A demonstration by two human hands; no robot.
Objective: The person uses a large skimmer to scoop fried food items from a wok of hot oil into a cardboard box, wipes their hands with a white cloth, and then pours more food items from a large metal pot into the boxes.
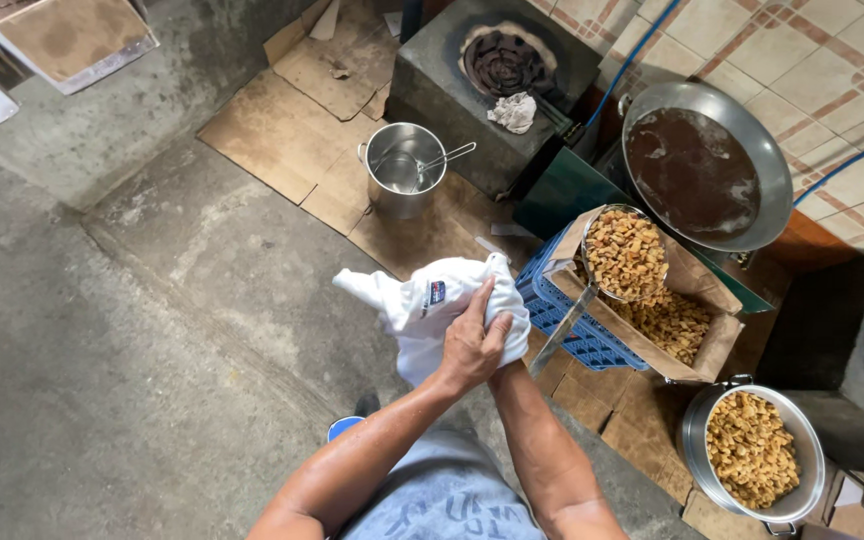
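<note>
So there's a brown cardboard box [697, 345] of fried golden pieces sitting in a blue crate [562, 320] to your right, with a small red-and-blue label on the white cloth [422, 310]. Your left hand [472, 345] is clamped over that cloth out front, above the concrete floor [102, 350]. Your right hand's buried under the cloth, so can't tell its grip.

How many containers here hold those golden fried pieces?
3. A long-handled strainer rests heaped on the cardboard box, which holds more beneath it, right of the hands; a metal pot sits at lower right. Others may lie outside the view.
</note>
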